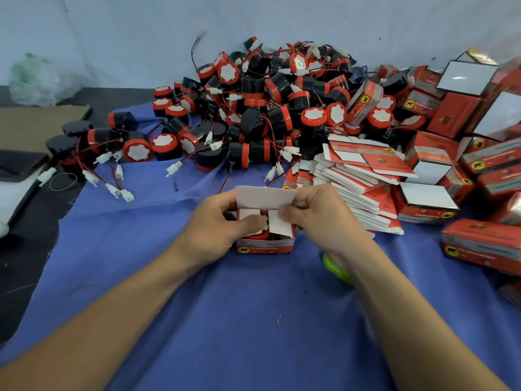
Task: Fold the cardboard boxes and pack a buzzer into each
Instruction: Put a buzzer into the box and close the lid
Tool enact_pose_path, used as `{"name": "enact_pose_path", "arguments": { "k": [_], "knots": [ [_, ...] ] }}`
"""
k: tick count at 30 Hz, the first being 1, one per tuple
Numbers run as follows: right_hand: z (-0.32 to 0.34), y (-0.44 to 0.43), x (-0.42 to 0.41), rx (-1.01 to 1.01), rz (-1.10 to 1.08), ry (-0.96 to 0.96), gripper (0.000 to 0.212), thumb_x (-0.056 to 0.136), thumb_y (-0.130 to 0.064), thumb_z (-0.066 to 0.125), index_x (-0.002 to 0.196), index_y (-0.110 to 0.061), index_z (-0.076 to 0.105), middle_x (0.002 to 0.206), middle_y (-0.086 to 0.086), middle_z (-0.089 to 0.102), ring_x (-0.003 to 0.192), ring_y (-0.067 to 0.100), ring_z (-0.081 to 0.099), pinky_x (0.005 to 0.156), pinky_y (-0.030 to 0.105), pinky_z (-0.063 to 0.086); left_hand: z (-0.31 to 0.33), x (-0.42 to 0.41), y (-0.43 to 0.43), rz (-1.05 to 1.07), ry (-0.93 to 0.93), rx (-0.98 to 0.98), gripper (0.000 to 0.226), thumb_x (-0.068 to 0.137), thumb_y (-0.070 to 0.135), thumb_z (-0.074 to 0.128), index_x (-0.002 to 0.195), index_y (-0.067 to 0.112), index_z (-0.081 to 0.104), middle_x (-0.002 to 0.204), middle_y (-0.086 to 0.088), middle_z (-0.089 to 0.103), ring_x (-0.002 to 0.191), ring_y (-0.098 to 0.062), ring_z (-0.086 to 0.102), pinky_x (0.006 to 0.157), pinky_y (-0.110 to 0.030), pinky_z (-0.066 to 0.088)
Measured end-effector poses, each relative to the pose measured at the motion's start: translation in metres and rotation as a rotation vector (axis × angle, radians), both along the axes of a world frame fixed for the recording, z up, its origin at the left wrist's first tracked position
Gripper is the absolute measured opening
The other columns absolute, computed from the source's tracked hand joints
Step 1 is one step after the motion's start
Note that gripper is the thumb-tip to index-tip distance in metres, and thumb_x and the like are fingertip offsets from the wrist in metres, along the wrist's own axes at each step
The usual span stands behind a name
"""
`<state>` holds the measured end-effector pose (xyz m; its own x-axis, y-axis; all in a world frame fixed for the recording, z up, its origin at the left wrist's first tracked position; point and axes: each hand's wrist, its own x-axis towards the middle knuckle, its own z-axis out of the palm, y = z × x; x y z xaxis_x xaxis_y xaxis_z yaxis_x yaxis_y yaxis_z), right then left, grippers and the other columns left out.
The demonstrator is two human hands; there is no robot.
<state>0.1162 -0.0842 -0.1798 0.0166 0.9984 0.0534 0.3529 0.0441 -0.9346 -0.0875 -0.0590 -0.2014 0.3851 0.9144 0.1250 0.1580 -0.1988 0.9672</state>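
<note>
Two side flaps (279,221) barely cover the buzzer (258,237) in the box (265,247) on the bench (253,320). If the thumb lifts, they could spring up and jam the lid (265,197). The left hand (217,221) grips the box's left wall, thumb on a flap. The right hand (315,218) pinches the box's right edge, so the box sits between them.

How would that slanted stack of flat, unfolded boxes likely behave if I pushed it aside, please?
The stack of flat boxes is already fanned out, so it would probably slide apart rather than move as one. The sheets look thin and glossy, so likely light, bendy and slippery.
</note>
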Motion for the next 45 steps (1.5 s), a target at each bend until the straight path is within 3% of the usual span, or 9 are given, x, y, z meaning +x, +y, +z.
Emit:
{"name": "enact_pose_path", "arguments": {
  "k": [4, 6, 11, 16, 20, 28, 32, 37, 45],
  "knots": [
    [0.003, -0.005, -0.007, 0.215, -0.029, -0.101, 0.043, 0.078, 0.012, 0.072, 0.091, -0.027, 0.085, 0.086, -0.013, 0.077, 0.088, 0.003, 0.069, 0.077, 0.025, 0.053, -0.002, 0.006, -0.004, 0.151, -0.192, 0.036, 0.025, 0.07, 0.014, 0.091, 0.089, 0.029, 0.082, 0.098, 0.004, 0.078, 0.093, -0.014, 0.074, 0.082, -0.03, 0.06],
    [0.011, -0.005, -0.002, 0.191, 0.054, -0.214, 0.04, 0.082, 0.01, 0.072, 0.094, -0.026, 0.085, 0.09, -0.011, 0.079, 0.091, 0.007, 0.071, 0.08, 0.031, 0.056, 0.0, 0.003, -0.002, 0.151, -0.184, 0.066, 0.021, 0.061, 0.016, 0.092, 0.075, 0.03, 0.083, 0.094, 0.004, 0.077, 0.092, -0.011, 0.073, 0.08, -0.026, 0.058],
    [0.03, -0.016, 0.021, -0.044, 0.42, -0.358, 0.066, 0.086, 0.014, 0.05, 0.122, -0.035, 0.075, 0.136, -0.022, 0.063, 0.131, -0.007, 0.052, 0.098, 0.017, 0.047, 0.012, -0.024, 0.01, -0.206, -0.052, -0.12, 0.039, 0.062, 0.003, 0.066, 0.093, 0.014, 0.086, 0.12, -0.003, 0.075, 0.118, -0.015, 0.068, 0.087, -0.028, 0.058],
    [0.03, -0.023, 0.019, -0.099, 0.373, -0.336, 0.057, 0.069, -0.033, 0.086, 0.123, -0.044, 0.072, 0.127, -0.024, 0.068, 0.112, 0.008, 0.067, 0.097, 0.041, 0.054, 0.018, -0.029, 0.001, -0.206, 0.244, 0.144, 0.041, 0.069, 0.041, 0.086, 0.109, 0.038, 0.078, 0.129, 0.021, 0.069, 0.122, -0.002, 0.064, 0.093, -0.023, 0.057],
    [0.029, -0.023, 0.008, -0.006, 0.209, -0.396, 0.048, 0.068, -0.026, 0.09, 0.11, -0.045, 0.077, 0.088, -0.009, 0.077, 0.076, 0.012, 0.07, 0.073, 0.035, 0.056, 0.016, -0.026, -0.001, -0.073, 0.269, 0.262, 0.043, 0.07, 0.019, 0.096, 0.103, 0.041, 0.081, 0.116, 0.026, 0.074, 0.114, 0.004, 0.068, 0.095, -0.018, 0.054],
    [0.033, -0.026, 0.01, -0.048, 0.208, -0.381, 0.034, 0.082, -0.024, 0.082, 0.109, -0.046, 0.078, 0.11, -0.008, 0.077, 0.105, 0.019, 0.069, 0.09, 0.044, 0.055, 0.019, -0.024, -0.003, -0.069, 0.201, 0.229, 0.039, 0.07, 0.019, 0.095, 0.098, 0.044, 0.082, 0.109, 0.026, 0.076, 0.109, 0.004, 0.07, 0.086, -0.014, 0.057],
    [0.031, -0.025, 0.012, -0.09, 0.249, -0.315, 0.035, 0.081, -0.023, 0.085, 0.11, -0.042, 0.079, 0.115, -0.03, 0.07, 0.108, 0.002, 0.067, 0.095, 0.035, 0.054, 0.019, -0.024, -0.003, -0.092, 0.128, 0.169, 0.023, 0.074, 0.047, 0.091, 0.095, 0.043, 0.082, 0.11, 0.025, 0.076, 0.114, 0.005, 0.068, 0.091, -0.013, 0.053],
    [0.024, -0.022, 0.013, -0.097, 0.259, -0.171, 0.02, 0.095, -0.02, 0.071, 0.104, -0.035, 0.082, 0.113, -0.025, 0.073, 0.113, -0.016, 0.059, 0.084, 0.025, 0.057, 0.016, -0.021, 0.0, -0.07, 0.129, 0.15, 0.013, 0.081, 0.044, 0.081, 0.092, 0.051, 0.081, 0.109, 0.025, 0.076, 0.114, 0.005, 0.068, 0.095, -0.019, 0.055],
    [0.021, -0.016, 0.001, -0.13, 0.178, -0.262, 0.038, 0.086, -0.018, 0.08, 0.113, -0.037, 0.063, 0.12, -0.015, 0.069, 0.083, 0.002, 0.063, 0.077, 0.027, 0.052, 0.01, -0.017, 0.002, -0.057, 0.158, 0.091, 0.025, 0.083, 0.013, 0.086, 0.082, 0.037, 0.082, 0.111, 0.022, 0.073, 0.108, 0.001, 0.069, 0.078, -0.014, 0.054]
  ]
}}
